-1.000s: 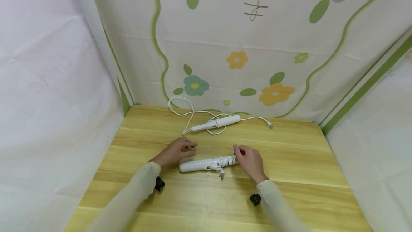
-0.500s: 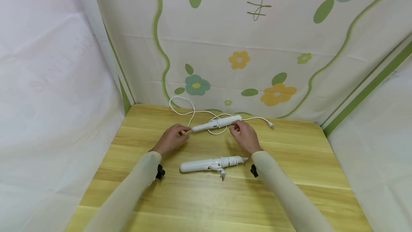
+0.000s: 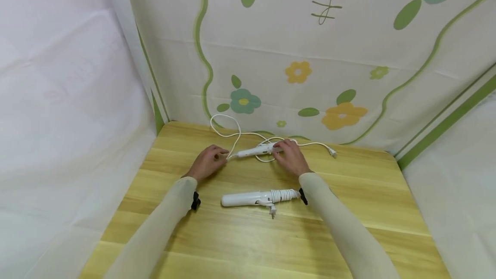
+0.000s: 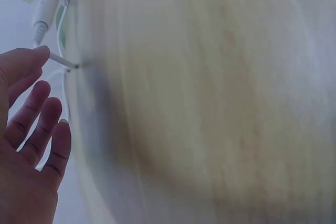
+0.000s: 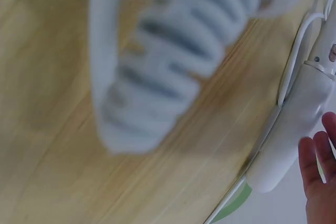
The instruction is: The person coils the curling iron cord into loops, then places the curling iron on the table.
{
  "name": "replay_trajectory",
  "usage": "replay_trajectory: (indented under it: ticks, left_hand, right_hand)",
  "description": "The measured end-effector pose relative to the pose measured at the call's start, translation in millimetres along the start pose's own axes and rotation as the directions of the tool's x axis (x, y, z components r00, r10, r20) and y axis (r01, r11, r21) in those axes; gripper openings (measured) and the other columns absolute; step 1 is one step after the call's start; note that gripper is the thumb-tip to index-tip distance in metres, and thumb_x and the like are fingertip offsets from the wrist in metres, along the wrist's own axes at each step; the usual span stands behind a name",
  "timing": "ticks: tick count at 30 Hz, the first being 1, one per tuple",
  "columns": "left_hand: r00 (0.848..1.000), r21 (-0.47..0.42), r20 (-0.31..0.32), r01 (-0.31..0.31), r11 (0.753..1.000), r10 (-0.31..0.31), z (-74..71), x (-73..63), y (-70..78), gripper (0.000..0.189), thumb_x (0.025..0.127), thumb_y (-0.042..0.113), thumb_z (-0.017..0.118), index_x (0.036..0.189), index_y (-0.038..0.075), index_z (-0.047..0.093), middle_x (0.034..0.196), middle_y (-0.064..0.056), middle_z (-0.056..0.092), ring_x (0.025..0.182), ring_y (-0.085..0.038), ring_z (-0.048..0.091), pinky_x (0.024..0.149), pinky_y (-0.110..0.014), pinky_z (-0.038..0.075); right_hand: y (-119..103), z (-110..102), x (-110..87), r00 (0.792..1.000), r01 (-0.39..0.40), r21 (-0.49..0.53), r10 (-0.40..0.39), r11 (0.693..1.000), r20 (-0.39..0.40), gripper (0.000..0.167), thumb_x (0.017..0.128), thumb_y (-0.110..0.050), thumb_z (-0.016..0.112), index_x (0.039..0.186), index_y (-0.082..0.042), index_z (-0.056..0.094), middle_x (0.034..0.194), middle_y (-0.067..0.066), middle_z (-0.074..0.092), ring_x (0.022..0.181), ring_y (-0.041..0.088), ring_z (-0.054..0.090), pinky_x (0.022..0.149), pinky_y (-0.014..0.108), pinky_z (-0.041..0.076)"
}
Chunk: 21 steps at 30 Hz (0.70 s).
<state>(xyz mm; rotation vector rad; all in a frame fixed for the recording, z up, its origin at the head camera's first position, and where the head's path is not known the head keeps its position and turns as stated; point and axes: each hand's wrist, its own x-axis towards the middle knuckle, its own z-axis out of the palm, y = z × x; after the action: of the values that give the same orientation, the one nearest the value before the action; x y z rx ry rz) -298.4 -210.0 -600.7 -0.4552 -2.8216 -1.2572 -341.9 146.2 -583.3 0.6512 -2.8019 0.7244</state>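
Note:
A white hair straightener [image 3: 252, 151] lies at the back of the table with its cord loose. My right hand [image 3: 291, 158] is over its barrel [image 5: 291, 129], thumb on the near side and fingers toward the far side. In the right wrist view those fingers [image 5: 310, 153] are fairly straight at the barrel. My left hand [image 3: 207, 162] is at the cord end, thumb and fingers apart. In the left wrist view the thumb overlaps the cord [image 4: 63, 60] just below its strain relief [image 4: 40, 31]. Nearer me lies a second white straightener [image 3: 242, 199], its cord wound round the handle.
The loose cord [image 3: 225, 115] loops behind the far straightener, and its plug [image 3: 332, 152] lies to the right. The second straightener's plug [image 3: 273, 211] sticks out toward me. A printed cloth wall [image 3: 271, 46] rises behind the wooden table [image 3: 248, 244].
Both hands have moved away from me, from the near straightener to the far one. The right hand has come over the barrel; the left stays by the cord end. The view has shifted slightly.

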Motion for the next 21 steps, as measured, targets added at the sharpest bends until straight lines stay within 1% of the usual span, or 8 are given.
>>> replay_trajectory:
  ticks: [3,6,8,10,13,17,21]
  left_hand:
    - [1.0,0.012,0.013,0.005,1.0,-0.005,0.0,0.7,-2.0,0.032,0.104,0.019,0.078,0.135,0.011,0.076,0.132,-0.01,0.069,0.111,-0.027,0.066,0.097,-0.05,0.056]
    - [1.0,0.029,0.03,0.003,1.0,-0.004,1.5,1.9,-4.2,0.032,0.104,0.018,0.077,0.135,0.011,0.076,0.137,-0.011,0.067,0.115,-0.03,0.065,0.101,-0.052,0.055]
    - [0.999,0.048,0.041,-0.006,0.999,0.004,3.5,3.2,-4.4,0.03,0.104,0.017,0.077,0.133,0.01,0.077,0.14,-0.012,0.065,0.121,-0.032,0.063,0.104,-0.054,0.054]
    - [0.999,0.075,0.05,-0.014,0.997,0.01,6.3,5.1,-4.5,0.027,0.104,0.017,0.076,0.129,0.009,0.078,0.142,-0.013,0.065,0.126,-0.033,0.06,0.108,-0.054,0.052]
    - [0.998,0.112,0.055,-0.017,0.994,0.01,9.7,6.8,-3.6,0.022,0.103,0.017,0.077,0.123,0.007,0.08,0.143,-0.013,0.065,0.132,-0.034,0.057,0.112,-0.054,0.05]
    - [0.998,0.138,0.056,-0.022,0.99,0.015,11.7,7.5,-1.1,0.016,0.101,0.016,0.08,0.115,0.007,0.081,0.139,-0.014,0.066,0.132,-0.035,0.057,0.114,-0.054,0.048]
    - [0.997,0.152,0.076,-0.025,0.988,0.014,13.2,8.4,-0.2,0.014,0.101,0.017,0.081,0.112,0.008,0.082,0.139,-0.013,0.067,0.133,-0.034,0.057,0.116,-0.053,0.047]
  right_hand:
    - [-2.3,3.0,5.5,0.999,0.033,-0.028,-0.032,0.999,0.026,0.029,0.104,-0.03,0.077,0.124,-0.01,0.076,0.131,0.013,0.07,0.132,0.039,0.059,0.111,0.06,0.047]
    - [-6.8,5.7,10.1,0.995,0.092,-0.056,-0.089,0.994,0.051,0.037,0.102,-0.032,0.08,0.131,-0.011,0.074,0.14,0.014,0.068,0.137,0.04,0.057,0.111,0.064,0.047]
    - [-8.5,7.7,12.6,0.988,0.148,-0.063,-0.145,0.987,0.057,0.045,0.098,-0.032,0.084,0.136,-0.009,0.073,0.144,0.016,0.067,0.138,0.04,0.057,0.111,0.066,0.047]
    - [-9.2,9.4,14.5,0.979,0.198,-0.073,-0.193,0.978,0.069,0.054,0.095,-0.032,0.087,0.141,-0.008,0.071,0.146,0.016,0.067,0.14,0.04,0.057,0.115,0.066,0.045]
    - [-9.5,11.6,16.7,0.97,0.236,-0.101,-0.228,0.967,0.085,0.06,0.091,-0.031,0.09,0.143,-0.009,0.07,0.145,0.015,0.068,0.141,0.039,0.059,0.119,0.066,0.042]
    - [-10.1,12.9,18.7,0.969,0.234,-0.147,-0.218,0.961,0.117,0.054,0.093,-0.03,0.088,0.142,-0.015,0.071,0.138,0.013,0.068,0.134,0.038,0.061,0.119,0.067,0.041]
    - [-10.7,12.9,20.1,0.964,0.252,-0.17,-0.233,0.953,0.128,0.045,0.093,-0.027,0.087,0.135,-0.016,0.073,0.129,0.013,0.067,0.123,0.038,0.065,0.114,0.065,0.045]
